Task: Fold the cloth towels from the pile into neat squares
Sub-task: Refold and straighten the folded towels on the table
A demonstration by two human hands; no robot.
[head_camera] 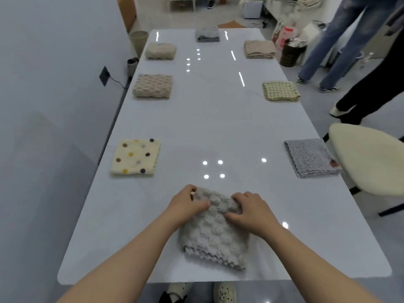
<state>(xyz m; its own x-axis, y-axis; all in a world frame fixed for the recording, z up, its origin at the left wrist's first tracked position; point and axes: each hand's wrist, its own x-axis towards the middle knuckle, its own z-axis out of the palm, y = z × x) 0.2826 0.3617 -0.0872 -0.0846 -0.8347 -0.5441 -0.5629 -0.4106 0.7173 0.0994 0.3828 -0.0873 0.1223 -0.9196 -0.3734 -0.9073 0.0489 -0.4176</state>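
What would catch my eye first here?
First, the two hands at the near end of the long white table: the left hand and the right hand both grip the far edge of the grey towel. Then come the folded squares lined down both long sides, above all the dotted towel on the left and the checked towel further up on the right.

Counted on one worktop (218,119): eight cloth towels. Three beige towels (160,51) (153,85) (259,49), two grey towels (207,35) (310,157), one grey-beige towel (214,235), one checked towel (281,90), one polka-dot towel (135,156). Hands, two: left hand (188,204), right hand (251,212). One chair (369,158); two bins (138,41) (291,52).
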